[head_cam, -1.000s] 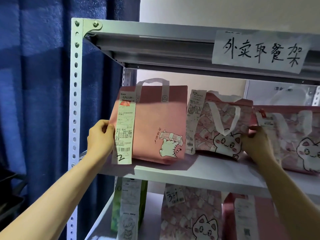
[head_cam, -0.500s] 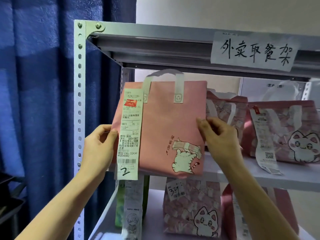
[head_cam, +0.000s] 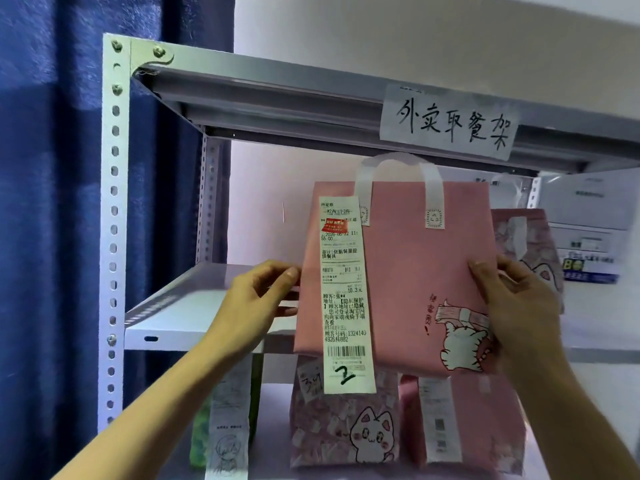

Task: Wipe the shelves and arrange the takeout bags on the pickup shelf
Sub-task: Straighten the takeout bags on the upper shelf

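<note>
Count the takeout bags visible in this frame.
5: plain pink bag held in both hands, patterned bag behind it, green bag, cat bag and pink bag below. More may be hidden.

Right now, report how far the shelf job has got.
Done: patterned cat bags already stand on the lower shelf, and another on the middle shelf. In hand: the plain pink bag, receipt marked 2, held in front of the shelf by left hand and right hand. Left: set it down. No cloth is visible, so wiping can't be judged.
</note>
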Available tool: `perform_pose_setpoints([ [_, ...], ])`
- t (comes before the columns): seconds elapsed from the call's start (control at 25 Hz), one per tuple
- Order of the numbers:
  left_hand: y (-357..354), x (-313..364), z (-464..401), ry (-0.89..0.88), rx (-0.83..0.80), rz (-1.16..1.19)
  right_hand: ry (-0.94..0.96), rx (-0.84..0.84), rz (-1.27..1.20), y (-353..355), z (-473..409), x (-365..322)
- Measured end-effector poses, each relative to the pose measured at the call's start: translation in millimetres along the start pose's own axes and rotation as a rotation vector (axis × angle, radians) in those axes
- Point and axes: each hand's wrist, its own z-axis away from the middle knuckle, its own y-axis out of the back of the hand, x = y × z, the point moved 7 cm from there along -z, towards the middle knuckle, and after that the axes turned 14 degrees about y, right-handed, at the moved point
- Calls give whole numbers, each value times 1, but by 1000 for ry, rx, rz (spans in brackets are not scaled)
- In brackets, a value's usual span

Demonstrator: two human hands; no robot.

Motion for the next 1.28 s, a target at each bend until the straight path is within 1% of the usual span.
perform_pose_setpoints([
  [0.12,-14,-5,-35,19,42,-94,-5,27,28,33,-7,-7],
  [0.28,-33,-21,-98,36,161,-328,-19,72,63,65,-11,-11],
  [0.4,-45,-45,-140,117,224,-449,-24,99,64,77,-12,-8],
  [0.48,-50,-61,-159,184,230,-449,-19,91,64,77,-14,-5],
  [0.56,-53,-72,-172,226,238,-379,-13,73,71,74,-14,-5],
  [0.72,-58,-78,-180,245,253,-295,-9,69,69,71,-14,-1],
  [0.84,-60,-79,-178,244,274,-311,-17,86,71,71,-12,4],
  [1.0,-31,-71,-167,250,399,-317,-11,106,71,67,-16,6],
  [1.12,13,-64,-150,258,505,-336,-10,106,49,49,-19,13],
  [1.28,83,-50,-121,288,657,-462,26,59,91,17,-22,19],
])
